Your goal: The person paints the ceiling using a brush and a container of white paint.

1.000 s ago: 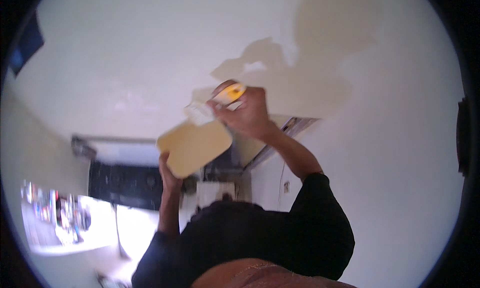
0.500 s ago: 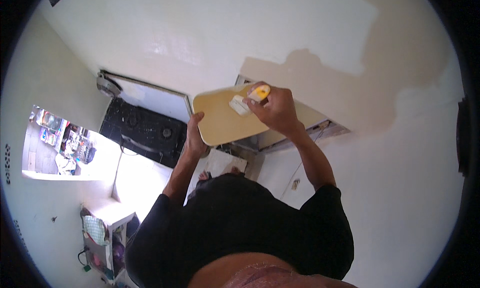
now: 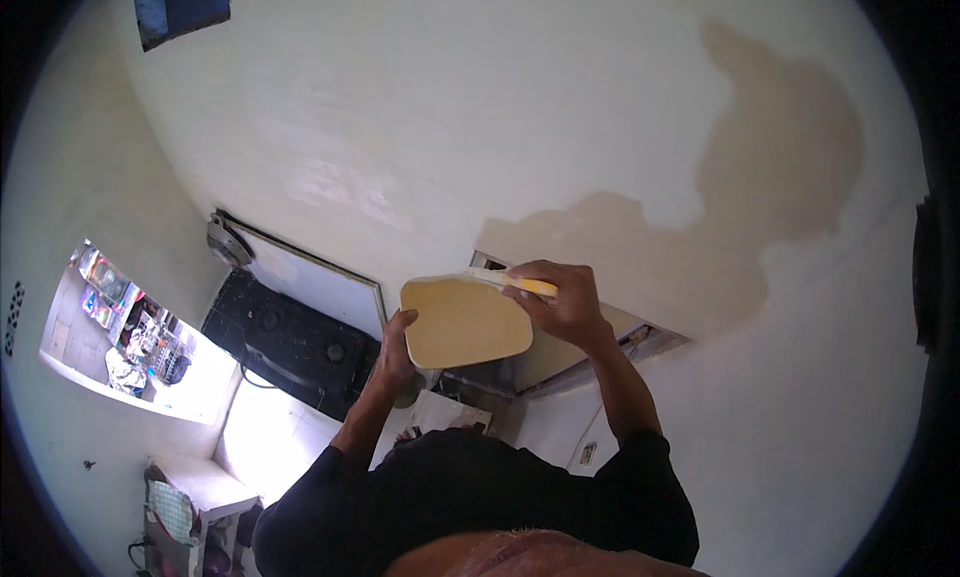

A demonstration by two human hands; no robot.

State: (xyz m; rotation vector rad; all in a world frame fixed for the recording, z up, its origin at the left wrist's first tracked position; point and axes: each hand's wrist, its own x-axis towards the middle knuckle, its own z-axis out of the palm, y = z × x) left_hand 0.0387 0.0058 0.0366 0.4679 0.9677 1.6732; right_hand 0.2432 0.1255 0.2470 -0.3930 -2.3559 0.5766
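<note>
My left hand point(image 3: 397, 349) grips the left side of a rounded rectangular cream-yellow tub point(image 3: 468, 365), its thumb over the rim. The tub is tilted toward me, and its inside looks smooth and pale yellow; whether that is paint or the bare bottom I cannot tell. In my right hand point(image 3: 566, 303) is a paintbrush with a white and yellow handle point(image 3: 538, 287). Its pale bristle end points left, lying at the tub's far right rim. My fingers close around the handle near the bristles.
Ahead rises a pale wall point(image 3: 420, 127) with my shadow on it. To the left sits a black two-burner stove point(image 3: 290, 342) beside a white panel point(image 3: 305, 272). A recessed opening point(image 3: 640, 342) lies behind my right hand. A shelf point(image 3: 185, 517) stands at lower left.
The brush has left the middle of the tub for its far right rim, its handle turning to point right. Tub and hands sit lower in view as my head tilted up.
</note>
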